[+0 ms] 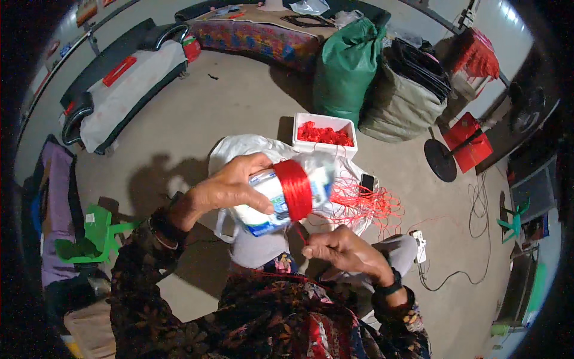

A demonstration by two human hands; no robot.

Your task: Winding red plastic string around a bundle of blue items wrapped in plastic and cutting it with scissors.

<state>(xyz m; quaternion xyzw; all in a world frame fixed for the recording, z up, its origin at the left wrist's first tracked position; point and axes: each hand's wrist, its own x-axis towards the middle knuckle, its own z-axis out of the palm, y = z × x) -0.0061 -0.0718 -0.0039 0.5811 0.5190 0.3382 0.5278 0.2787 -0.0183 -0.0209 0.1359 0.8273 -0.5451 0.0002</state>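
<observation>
My left hand (230, 186) grips a soft white-and-blue plastic-wrapped pack (257, 209), thumb across its near face. Around the middle of the pack runs a thick band of wound red cord (294, 190). From the band's lower edge a short strand leads down to my right hand (345, 252), whose thumb and fingers pinch it. Beyond the hands, a loose tangle of red cord (373, 206) spreads over a white sack (242, 146) and onto the floor. A dark phone (367, 182) lies among the strands. The pack hides part of the sack.
A white foam box (320, 147) of red cord pieces stands past the sack. Behind it are a green sack (347, 69) and a beige sack (397, 107). A green plastic chair (98, 230) is at left; a power strip (420, 246) with its cable lies at right.
</observation>
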